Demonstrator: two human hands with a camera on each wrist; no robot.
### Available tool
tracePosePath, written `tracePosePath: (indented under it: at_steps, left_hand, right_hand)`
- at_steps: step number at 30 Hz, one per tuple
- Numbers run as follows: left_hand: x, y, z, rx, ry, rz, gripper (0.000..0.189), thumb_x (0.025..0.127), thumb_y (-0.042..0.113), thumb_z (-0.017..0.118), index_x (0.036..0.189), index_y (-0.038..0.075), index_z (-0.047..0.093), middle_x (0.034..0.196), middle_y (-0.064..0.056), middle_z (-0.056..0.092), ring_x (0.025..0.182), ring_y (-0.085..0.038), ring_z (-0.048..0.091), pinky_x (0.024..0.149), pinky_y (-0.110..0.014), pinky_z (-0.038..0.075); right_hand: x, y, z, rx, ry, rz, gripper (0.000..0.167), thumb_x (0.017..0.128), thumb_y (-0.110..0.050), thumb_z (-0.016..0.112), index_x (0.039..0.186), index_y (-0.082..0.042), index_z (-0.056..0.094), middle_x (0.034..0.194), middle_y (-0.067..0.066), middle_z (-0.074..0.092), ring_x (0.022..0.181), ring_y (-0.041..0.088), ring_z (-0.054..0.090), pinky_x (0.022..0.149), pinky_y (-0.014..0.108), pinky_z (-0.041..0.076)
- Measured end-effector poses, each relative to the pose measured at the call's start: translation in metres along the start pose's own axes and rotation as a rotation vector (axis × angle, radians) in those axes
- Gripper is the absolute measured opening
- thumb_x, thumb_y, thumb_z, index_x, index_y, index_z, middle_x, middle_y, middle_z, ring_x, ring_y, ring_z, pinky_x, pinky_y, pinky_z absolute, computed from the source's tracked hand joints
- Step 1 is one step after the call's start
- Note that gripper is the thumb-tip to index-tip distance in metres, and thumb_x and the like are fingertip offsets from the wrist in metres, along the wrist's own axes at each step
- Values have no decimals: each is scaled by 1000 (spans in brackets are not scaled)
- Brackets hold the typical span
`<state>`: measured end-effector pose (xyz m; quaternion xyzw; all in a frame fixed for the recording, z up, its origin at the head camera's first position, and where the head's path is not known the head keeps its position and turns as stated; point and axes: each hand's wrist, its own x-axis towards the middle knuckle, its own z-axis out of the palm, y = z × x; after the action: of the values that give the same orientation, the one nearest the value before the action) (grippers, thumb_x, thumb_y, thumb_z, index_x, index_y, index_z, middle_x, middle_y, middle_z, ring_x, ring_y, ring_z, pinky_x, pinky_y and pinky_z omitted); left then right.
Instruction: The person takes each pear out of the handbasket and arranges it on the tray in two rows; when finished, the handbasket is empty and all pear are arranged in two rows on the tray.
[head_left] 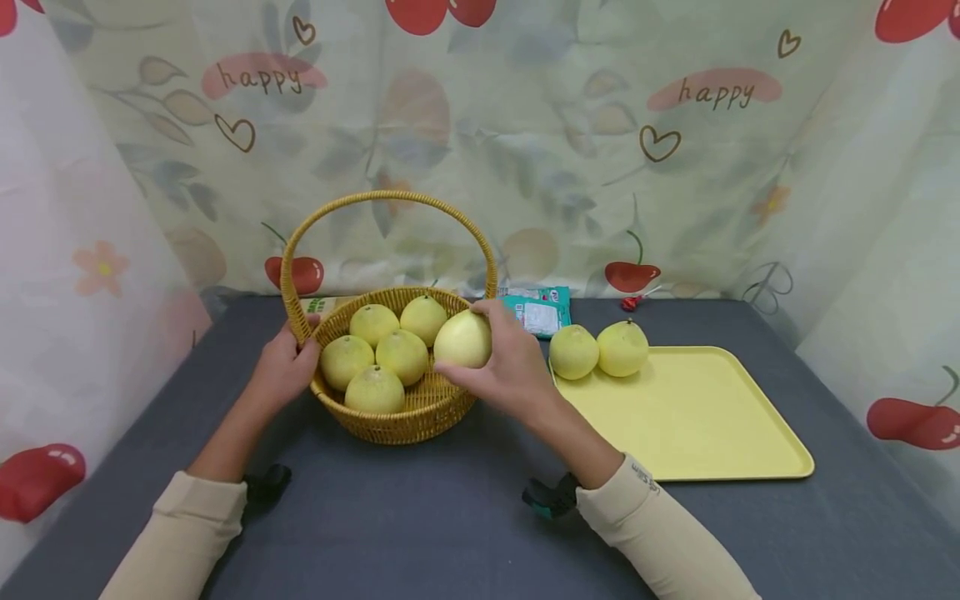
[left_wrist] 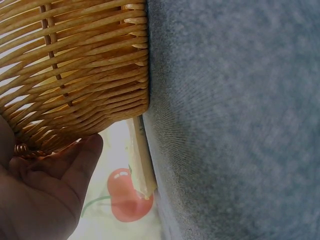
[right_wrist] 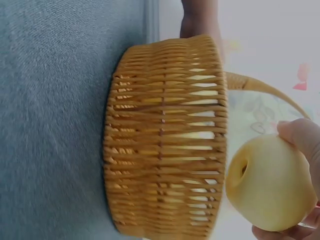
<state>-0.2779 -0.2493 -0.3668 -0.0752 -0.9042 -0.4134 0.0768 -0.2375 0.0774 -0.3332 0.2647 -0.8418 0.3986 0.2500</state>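
Note:
A wicker basket point(head_left: 401, 429) with a tall arched handle stands on the table, several round yellow-green pears point(head_left: 375, 390) inside it. My left hand point(head_left: 283, 367) grips the basket's left rim by the foot of the handle; in the left wrist view the fingers point(left_wrist: 82, 162) curl up against the woven wall. With thumb and fingers around it, my right hand point(head_left: 513, 358) holds another pear point(right_wrist: 270, 182) over the basket's right side, above rim level in the right wrist view. Its dimpled end faces the basket there.
To the right lies a yellow tray point(head_left: 697, 417), with two pears point(head_left: 597, 350) side by side at its back left corner. Behind the basket are a teal packet point(head_left: 543, 310) and a partly hidden pale green package point(head_left: 322, 305). A red-wrapped lollipop point(head_left: 630, 303) lies near the back curtain.

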Motion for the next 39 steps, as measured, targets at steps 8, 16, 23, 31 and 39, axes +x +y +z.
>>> tracePosePath:
  at_steps: [8, 16, 23, 31, 39]
  left_hand:
    - [2, -2, 0, 7, -2, -3, 56, 105, 19, 32, 156, -2, 28, 143, -31, 44, 79, -31, 51, 62, -38, 43]
    - [2, -4, 0, 10, -6, 2, 56, 104, 18, 33, 156, -3, 27, 144, -32, 44, 86, -33, 52, 65, -39, 43]
    - [2, -2, 0, 10, -5, 0, 55, 105, 18, 33, 155, -3, 27, 145, -32, 43, 93, -35, 53, 70, -41, 44]
    - [0, -3, -1, 8, 5, 8, 54, 105, 17, 33, 154, -3, 29, 144, -33, 43, 94, -35, 52, 70, -41, 44]
    - [1, -1, 0, 9, 7, 15, 54, 105, 19, 33, 154, -4, 28, 147, -31, 42, 98, -35, 52, 73, -42, 43]
  right_hand:
    - [-6, 10, -21, -15, 67, 0, 75, 72, -28, 91, 126, -3, 47, 122, 13, 55, 91, 26, 58, 70, 41, 52]
    - [-12, 23, -40, -61, 99, 51, 76, 71, -27, 92, 127, -3, 47, 121, 13, 55, 87, 28, 59, 68, 42, 52]
    - [-13, 31, -58, -92, 116, 99, 77, 72, -26, 91, 129, -1, 45, 122, 16, 53, 90, 30, 58, 69, 45, 51]
    - [-14, 42, -76, -122, 163, 134, 77, 72, -25, 90, 130, 0, 44, 123, 19, 53, 95, 35, 57, 71, 50, 51]
    - [-22, 60, -100, -124, 232, 177, 76, 72, -20, 91, 129, -1, 45, 120, 19, 52, 98, 35, 55, 72, 50, 50]
